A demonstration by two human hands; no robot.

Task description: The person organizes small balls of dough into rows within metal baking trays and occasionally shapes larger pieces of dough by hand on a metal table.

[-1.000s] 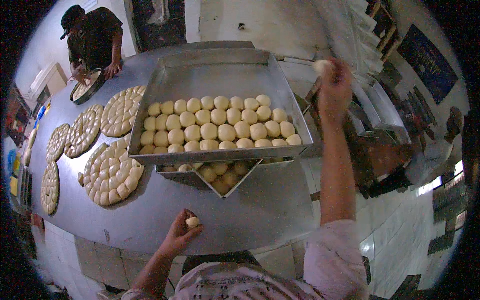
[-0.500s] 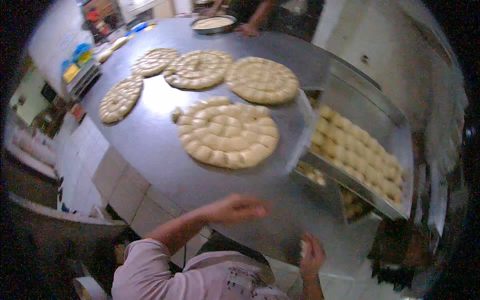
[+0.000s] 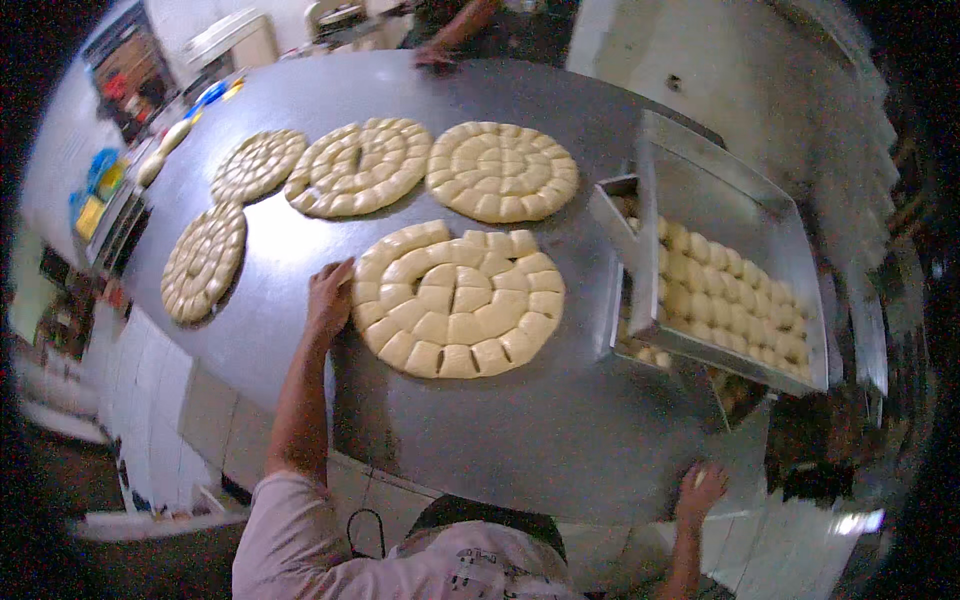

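Note:
In front of me lies a large spiral of pale dough [image 3: 462, 300], cut into blocks, with gaps between several of them. My left hand [image 3: 331, 292] is at its left edge, fingers closed around a piece of dough there that they mostly hide. My right hand [image 3: 703, 485] is low at the table's near right edge, its fingers curled in. A small pale thing shows between them, too blurred to name. Farther back lie more cut dough spirals [image 3: 502, 172], one of them [image 3: 203, 262] at the left.
Deep metal trays [image 3: 735, 362] with rows of small dough balls [image 3: 725, 290] stand stacked at the right of the metal table [image 3: 480, 430]. A co-worker's hand [image 3: 435, 57] rests on the far edge. A scale [image 3: 122, 230] and long dough pieces [image 3: 165, 150] are at the left.
My left hand has reached forward to the dough's left edge. My right hand has moved right. The view has shifted, and the round pan by the co-worker is no longer visible.

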